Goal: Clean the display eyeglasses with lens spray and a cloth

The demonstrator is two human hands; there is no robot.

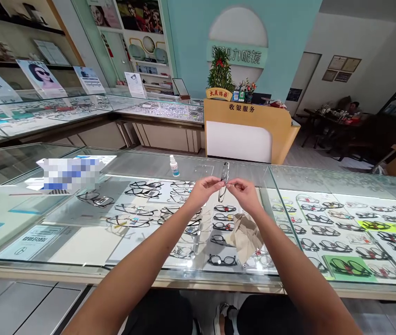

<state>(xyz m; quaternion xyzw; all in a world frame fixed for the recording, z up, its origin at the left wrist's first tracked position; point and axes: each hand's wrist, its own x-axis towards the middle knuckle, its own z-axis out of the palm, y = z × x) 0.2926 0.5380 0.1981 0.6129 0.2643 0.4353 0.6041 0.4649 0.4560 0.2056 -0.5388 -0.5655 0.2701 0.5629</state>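
Note:
Above the glass counter, my left hand [202, 191] and my right hand [245, 194] pinch a pair of eyeglasses [226, 170] between them. The frame is turned edge-on to me, with one end above my fingers and the other below. Its lenses are hard to make out. A crumpled brown paper towel [247, 238] lies on the glass top below my right hand. Beyond my left hand stands a small white dropper-type bottle [174, 166] with a blue label.
Rows of eyeglasses [222, 260] lie in the glass showcase [89, 260] before me. Papers and a blurred box [72, 174] sit at the left on top. A wooden cashier desk [285, 125] with a plant [220, 70] stands beyond. A person [353, 108] sits far right.

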